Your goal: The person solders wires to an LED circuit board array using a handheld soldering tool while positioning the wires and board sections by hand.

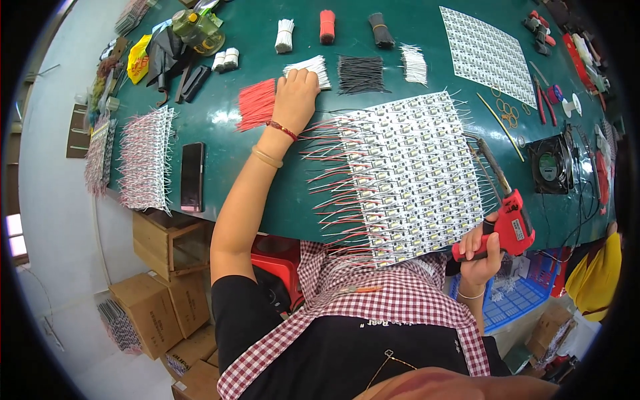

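My left hand (297, 94) reaches over the table onto a loose pile of short white wires (316, 69). Its fingers are curled and close together; their tips are hidden, so what they pinch cannot be seen. A pile of red wires (257, 105) lies beside that hand, and black wires (360, 74) lie to its right. My right hand (481, 257) grips the handle of a red soldering gun (512, 225), its metal tip beside the circuit board panel. That white panel (417, 177) lies before me, tilted over the table's near edge, with red and white wires sticking out along its left side.
Wired boards (147, 159) and a black phone (193, 177) lie at left. Tied wire bundles (327, 27) stand at the back. Another panel (489, 57), rubber bands (510, 115) and a small black fan (552, 165) are at right. Cardboard boxes (148, 313) and a blue crate (517, 303) stand below.
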Demonstrator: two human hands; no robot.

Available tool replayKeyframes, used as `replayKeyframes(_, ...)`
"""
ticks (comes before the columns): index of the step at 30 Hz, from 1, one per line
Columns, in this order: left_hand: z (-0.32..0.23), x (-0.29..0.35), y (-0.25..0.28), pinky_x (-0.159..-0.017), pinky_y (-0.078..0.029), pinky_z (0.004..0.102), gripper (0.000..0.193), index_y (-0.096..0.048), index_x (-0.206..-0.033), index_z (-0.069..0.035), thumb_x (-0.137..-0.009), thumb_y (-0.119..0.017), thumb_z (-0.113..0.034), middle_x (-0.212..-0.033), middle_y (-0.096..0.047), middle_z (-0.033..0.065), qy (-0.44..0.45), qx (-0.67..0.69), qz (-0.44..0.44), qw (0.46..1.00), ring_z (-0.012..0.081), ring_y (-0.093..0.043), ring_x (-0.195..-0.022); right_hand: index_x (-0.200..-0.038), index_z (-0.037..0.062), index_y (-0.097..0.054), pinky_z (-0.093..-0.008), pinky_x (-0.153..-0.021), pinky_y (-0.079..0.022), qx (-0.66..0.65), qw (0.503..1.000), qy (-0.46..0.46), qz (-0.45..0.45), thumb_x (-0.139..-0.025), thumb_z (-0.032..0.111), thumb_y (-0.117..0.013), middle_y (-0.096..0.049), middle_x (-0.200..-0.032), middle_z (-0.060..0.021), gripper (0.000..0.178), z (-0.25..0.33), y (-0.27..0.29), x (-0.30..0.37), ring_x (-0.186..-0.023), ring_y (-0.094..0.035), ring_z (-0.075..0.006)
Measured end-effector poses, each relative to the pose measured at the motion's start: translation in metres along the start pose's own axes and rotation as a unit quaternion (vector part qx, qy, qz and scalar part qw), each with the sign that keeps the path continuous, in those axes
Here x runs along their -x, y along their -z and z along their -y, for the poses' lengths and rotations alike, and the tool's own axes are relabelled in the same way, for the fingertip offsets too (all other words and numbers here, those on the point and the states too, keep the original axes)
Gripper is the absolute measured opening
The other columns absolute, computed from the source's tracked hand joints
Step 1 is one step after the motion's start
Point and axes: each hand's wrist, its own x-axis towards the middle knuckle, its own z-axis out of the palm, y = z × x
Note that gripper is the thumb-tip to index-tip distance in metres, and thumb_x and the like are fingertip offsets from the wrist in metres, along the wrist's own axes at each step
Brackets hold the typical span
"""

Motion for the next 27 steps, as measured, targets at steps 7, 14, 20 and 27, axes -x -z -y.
replayKeyframes(7,0.005,0.004,-0.003,-0.078,-0.041,0.0391,0.012,-0.057,-0.094,-0.007,-0.084,-0.063,-0.006,-0.092,-0.059,0.0091,-0.016,0.091,-0.033,0.995,0.0275,-0.054,-0.091,-0.126,0.0019,-0.042,-0.0245,-0.050,-0.042,0.002,1.000,0.006,-0.002,-0.101,0.028,-0.051,-0.046,-0.066,-0.0013,0.038,0.004,-0.003,-0.001,-0.048,-0.043,-0.0079)
replayKeyframes(14,0.006,0.000,0.012,-0.080,-0.043,0.0404,0.016,-0.061,-0.102,-0.003,-0.086,-0.063,-0.006,-0.093,-0.059,0.0124,0.028,0.140,-0.080,0.986,0.0320,-0.055,-0.094,-0.126,0.0022,-0.043,-0.0243,-0.049,-0.042,-0.001,1.000,0.016,-0.014,-0.101,0.028,-0.051,-0.047,-0.066,-0.0011,0.037,0.006,-0.002,-0.003,-0.048,-0.043,-0.0078)
replayKeyframes(20,-0.016,-0.004,0.043,-0.079,-0.047,0.0337,0.017,-0.066,-0.098,0.000,-0.098,-0.055,-0.012,-0.098,-0.065,0.0084,0.210,0.456,0.007,0.865,0.0195,-0.060,-0.093,-0.123,0.0018,-0.043,-0.0262,-0.048,-0.042,-0.015,0.999,0.005,-0.031,-0.098,0.027,-0.056,-0.047,-0.063,-0.0026,0.037,0.009,-0.008,-0.008,-0.046,-0.042,-0.0093)
replayKeyframes(27,-0.032,0.004,0.010,-0.080,-0.051,0.0261,0.019,-0.064,-0.104,0.003,-0.101,-0.051,-0.011,-0.094,-0.071,0.0090,0.233,0.672,-0.091,0.697,0.0134,-0.066,-0.084,-0.121,0.0013,-0.044,-0.0263,-0.048,-0.041,-0.014,1.000,0.007,-0.025,-0.098,0.026,-0.057,-0.047,-0.063,-0.0026,0.037,0.011,-0.018,-0.012,-0.046,-0.042,-0.0090)
